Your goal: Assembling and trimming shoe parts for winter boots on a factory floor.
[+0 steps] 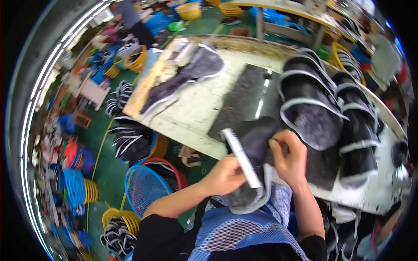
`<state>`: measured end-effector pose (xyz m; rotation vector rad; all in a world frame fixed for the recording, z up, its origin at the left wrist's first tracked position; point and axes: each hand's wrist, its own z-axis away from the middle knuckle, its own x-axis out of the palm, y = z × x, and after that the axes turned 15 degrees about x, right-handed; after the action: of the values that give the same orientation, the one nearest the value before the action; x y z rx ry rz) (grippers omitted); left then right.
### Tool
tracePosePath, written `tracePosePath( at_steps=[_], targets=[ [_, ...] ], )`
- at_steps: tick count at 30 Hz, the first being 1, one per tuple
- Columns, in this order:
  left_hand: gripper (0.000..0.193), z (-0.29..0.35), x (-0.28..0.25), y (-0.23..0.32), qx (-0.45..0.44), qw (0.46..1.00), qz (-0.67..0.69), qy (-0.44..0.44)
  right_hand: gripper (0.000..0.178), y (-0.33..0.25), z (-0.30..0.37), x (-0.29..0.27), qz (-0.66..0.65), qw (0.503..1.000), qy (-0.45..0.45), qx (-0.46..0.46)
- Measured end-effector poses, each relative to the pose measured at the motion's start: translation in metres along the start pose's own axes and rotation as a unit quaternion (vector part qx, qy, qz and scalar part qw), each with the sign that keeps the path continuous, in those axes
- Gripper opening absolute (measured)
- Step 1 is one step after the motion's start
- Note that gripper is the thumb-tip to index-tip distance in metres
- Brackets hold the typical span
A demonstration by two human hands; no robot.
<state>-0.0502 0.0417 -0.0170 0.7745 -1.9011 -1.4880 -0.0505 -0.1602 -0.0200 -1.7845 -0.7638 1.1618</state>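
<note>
In front of my body is a dark, soft shoe-upper piece (255, 141) with white edging, its lower end hanging over my lap. My left hand (227, 176) is closed on its left side, beside a stiff-looking white strip (241, 157) with a toothed edge that slants across it. Against the right side of the piece, my right hand (289, 157) has thumb and fingertips curled into a pinch. Whatever is between those fingertips is too small to make out.
Stacked dark pieces with white rims (311, 102) cover the table's right side, beside a dark board (246, 95). Another dark piece (191, 71) lies at the far left of the white tabletop (183, 117). Baskets, including a blue one (147, 187), stand on the floor left.
</note>
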Motion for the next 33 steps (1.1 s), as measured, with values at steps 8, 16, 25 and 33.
tracePosePath(
  at_steps=[8,16,25,33],
  targets=[
    [0.015,0.017,-0.023,-0.039,0.034,0.991,0.130,-0.016,0.014,0.035,-0.009,-0.004,-0.272,0.949,-0.107,0.115],
    [0.071,0.021,-0.027,-0.027,0.215,0.952,-0.215,-0.003,0.063,0.002,-0.006,0.003,-0.199,0.954,-0.194,0.116],
    [0.069,0.026,-0.024,-0.046,0.197,0.967,-0.133,0.089,0.043,-0.004,-0.015,0.011,-0.112,0.981,-0.149,0.058],
    [0.024,0.041,-0.020,-0.033,0.326,0.911,-0.244,0.063,0.022,-0.006,-0.001,0.017,-0.267,0.942,-0.138,0.151]
  ],
)
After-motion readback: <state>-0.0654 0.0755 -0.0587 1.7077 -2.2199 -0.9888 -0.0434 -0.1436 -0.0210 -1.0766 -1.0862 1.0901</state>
